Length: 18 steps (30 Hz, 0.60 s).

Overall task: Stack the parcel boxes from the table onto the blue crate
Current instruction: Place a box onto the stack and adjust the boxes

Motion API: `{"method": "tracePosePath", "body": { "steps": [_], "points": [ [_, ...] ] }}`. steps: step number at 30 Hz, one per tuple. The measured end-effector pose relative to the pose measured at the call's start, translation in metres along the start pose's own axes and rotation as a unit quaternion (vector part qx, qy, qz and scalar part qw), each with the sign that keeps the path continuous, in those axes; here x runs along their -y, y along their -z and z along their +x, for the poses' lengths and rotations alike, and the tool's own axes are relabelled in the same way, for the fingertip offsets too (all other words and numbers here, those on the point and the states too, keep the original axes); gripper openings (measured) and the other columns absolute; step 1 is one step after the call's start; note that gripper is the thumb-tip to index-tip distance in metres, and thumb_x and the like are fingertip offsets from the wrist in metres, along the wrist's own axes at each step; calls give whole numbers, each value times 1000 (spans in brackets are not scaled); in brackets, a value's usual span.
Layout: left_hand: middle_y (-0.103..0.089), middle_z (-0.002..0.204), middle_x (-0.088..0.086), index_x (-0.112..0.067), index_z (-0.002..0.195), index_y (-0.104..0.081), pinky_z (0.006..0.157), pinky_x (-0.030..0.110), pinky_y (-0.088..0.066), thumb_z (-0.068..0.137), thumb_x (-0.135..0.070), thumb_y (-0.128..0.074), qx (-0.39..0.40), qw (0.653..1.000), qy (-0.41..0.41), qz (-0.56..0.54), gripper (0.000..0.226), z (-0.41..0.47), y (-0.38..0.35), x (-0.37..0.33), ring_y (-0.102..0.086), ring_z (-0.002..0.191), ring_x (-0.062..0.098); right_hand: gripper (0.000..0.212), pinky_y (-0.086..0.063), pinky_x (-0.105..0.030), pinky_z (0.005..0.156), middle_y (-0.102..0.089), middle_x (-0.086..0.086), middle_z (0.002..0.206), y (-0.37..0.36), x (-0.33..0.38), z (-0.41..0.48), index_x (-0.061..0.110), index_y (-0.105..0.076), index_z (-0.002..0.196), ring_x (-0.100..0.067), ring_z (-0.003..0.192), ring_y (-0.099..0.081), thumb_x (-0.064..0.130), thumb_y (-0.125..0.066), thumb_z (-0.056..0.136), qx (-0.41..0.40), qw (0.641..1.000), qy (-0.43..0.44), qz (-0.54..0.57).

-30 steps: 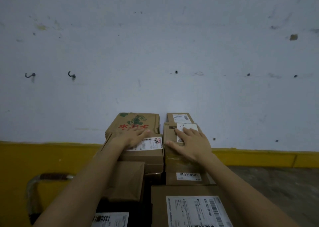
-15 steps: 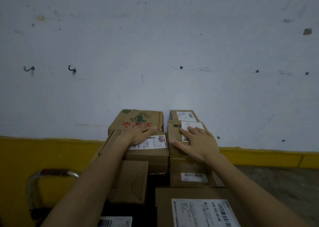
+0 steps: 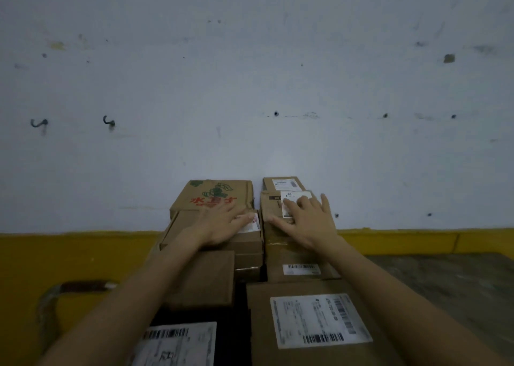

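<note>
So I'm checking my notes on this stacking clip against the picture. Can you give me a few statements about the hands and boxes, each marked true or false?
1. The left hand lies flat on a brown cardboard box with a white label. True.
2. The right hand holds a box in the air. False: it rests flat on a taped brown cardboard box.
3. The cardboard box with red characters and a green print stands by the wall. True.
4. The wall is bare of hooks. False: two dark hooks show at left.

dim, bluish cast | wide-angle bowing at edges | soft focus, labels blurred | no glare
</note>
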<state>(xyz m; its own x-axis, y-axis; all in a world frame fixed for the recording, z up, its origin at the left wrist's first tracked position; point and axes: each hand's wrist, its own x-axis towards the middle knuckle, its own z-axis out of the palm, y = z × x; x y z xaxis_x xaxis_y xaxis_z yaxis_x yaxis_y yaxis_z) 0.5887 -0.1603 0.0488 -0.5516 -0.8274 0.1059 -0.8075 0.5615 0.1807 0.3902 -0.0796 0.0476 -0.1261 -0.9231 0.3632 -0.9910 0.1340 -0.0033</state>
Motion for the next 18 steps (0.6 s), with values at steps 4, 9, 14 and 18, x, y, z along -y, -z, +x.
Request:
{"method": "tracePosePath", "body": {
  "steps": [4,9,14,18],
  "points": [
    [-23,157,-4,-36,146,-27,119,42,-14,89,-70,-15,-40,998,-38,9,68,-36,6,8,-21,144,19,95,10,-49,115,-20,-8,156,3,3,-16,31,-20,149,-25,146,-8,86,-9,72,-19,998,-33,48],
    [-11,160,-3,-35,150,-15,119,48,-6,91,-66,-17,43,998,32,19,66,-63,-10,17,-9,147,20,99,10,-49,115,9,-8,160,-5,21,-41,32,5,151,-29,146,11,87,-24,73,23,999,-17,29],
    [0,160,-5,-38,149,-6,116,56,3,90,-67,-14,42,997,51,48,66,-70,-25,24,-1,148,20,109,12,-53,113,12,-9,159,-23,23,-47,30,16,149,-30,145,15,87,-14,60,42,999,-14,5],
    [-2,160,-6,-39,149,-3,116,56,4,90,-67,-17,12,998,40,44,66,-68,-39,29,-2,148,17,115,9,-53,114,6,-7,160,-29,25,-43,32,11,149,-29,146,10,92,-4,52,28,999,-14,4]
  ]
}}
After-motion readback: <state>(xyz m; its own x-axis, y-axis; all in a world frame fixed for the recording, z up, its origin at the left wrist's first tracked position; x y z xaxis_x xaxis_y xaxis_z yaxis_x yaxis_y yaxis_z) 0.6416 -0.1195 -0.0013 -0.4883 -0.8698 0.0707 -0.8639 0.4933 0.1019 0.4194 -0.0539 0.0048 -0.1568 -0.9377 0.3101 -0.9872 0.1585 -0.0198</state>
